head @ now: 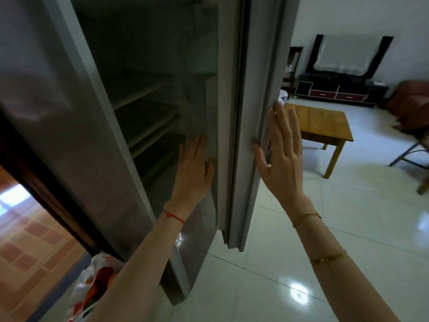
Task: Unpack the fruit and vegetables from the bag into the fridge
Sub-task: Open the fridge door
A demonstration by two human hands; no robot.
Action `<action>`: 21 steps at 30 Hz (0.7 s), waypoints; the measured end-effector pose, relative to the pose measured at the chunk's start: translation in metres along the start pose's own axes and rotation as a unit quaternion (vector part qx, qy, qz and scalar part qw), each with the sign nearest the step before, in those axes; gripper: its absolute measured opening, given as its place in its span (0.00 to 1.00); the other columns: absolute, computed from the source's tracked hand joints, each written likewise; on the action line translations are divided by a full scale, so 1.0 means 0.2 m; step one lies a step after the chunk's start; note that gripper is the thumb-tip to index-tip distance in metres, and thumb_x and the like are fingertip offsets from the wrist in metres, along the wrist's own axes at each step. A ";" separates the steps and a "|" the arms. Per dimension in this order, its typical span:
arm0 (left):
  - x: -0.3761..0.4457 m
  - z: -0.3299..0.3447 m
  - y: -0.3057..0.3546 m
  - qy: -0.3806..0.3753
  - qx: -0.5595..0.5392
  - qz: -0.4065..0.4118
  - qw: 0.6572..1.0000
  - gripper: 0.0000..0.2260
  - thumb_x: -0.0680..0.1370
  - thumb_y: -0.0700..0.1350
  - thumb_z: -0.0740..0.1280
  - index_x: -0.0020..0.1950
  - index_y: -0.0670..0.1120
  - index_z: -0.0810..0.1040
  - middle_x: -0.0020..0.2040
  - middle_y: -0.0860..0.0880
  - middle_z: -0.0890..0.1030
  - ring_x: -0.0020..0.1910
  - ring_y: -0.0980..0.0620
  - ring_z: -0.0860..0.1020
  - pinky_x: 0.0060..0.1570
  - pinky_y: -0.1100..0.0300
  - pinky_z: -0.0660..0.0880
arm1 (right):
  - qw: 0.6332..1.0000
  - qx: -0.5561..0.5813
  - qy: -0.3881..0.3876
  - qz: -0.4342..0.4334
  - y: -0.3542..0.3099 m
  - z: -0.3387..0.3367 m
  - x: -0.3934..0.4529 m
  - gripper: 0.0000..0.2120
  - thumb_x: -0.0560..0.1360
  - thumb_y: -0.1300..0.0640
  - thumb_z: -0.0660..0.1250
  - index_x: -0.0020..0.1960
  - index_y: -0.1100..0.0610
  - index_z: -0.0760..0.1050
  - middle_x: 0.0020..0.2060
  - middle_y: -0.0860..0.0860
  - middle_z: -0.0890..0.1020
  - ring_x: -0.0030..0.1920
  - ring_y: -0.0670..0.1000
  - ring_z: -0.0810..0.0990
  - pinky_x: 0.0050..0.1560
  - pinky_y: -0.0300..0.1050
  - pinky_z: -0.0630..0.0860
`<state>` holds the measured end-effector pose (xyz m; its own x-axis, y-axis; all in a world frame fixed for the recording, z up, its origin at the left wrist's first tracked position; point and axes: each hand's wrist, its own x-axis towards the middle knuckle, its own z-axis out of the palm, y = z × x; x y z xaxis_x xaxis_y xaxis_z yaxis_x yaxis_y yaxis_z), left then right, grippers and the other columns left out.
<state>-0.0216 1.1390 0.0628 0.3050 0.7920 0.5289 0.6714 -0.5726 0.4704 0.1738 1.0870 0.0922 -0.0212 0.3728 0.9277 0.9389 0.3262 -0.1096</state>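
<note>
Bag (92,287) of produce on floor, low left beside fridge (148,117), behind left forearm | door (246,135) ajar, edge upright | left hand (192,173) flat inside door, right hand (282,156) flat outside; each grip open, empty | left nearer bag; judged reach: down-left.

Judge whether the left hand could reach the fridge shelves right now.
Probably yes: the left hand lies flat inside the open fridge door, and nothing visible stands between it and the bare shelves just to its left.
</note>
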 end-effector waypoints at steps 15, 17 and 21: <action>0.17 0.32 0.36 -0.092 -0.014 0.122 0.988 0.25 0.84 0.47 0.54 0.79 0.43 0.52 0.79 0.44 0.56 0.79 0.48 0.52 0.78 0.47 0.46 | 0.992 -0.075 0.018 0.097 0.58 -0.21 -0.01 0.26 0.81 0.65 0.60 0.76 0.66 0.58 0.76 0.62 0.61 0.77 0.62 0.55 0.73 0.65 0.60; 0.21 0.39 0.41 -0.093 -0.010 0.134 0.987 0.25 0.83 0.46 0.55 0.79 0.42 0.52 0.79 0.43 0.57 0.79 0.47 0.52 0.78 0.49 0.45 | 0.991 -0.083 0.011 0.103 0.67 -0.23 0.00 0.25 0.81 0.64 0.60 0.76 0.66 0.57 0.76 0.61 0.60 0.77 0.62 0.55 0.74 0.64 0.59; 0.29 0.53 0.52 -0.084 -0.030 0.145 0.985 0.25 0.83 0.43 0.55 0.79 0.41 0.52 0.79 0.43 0.56 0.79 0.46 0.52 0.76 0.56 0.41 | 0.990 -0.091 0.005 0.104 0.87 -0.26 0.03 0.26 0.81 0.64 0.59 0.77 0.66 0.56 0.76 0.61 0.60 0.77 0.61 0.55 0.74 0.63 0.59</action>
<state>0.1375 1.1479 0.0664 0.5882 0.6146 0.5257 0.4997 -0.7873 0.3613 0.3552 1.1011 0.0964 0.1822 0.4057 0.8957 0.9690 0.0804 -0.2335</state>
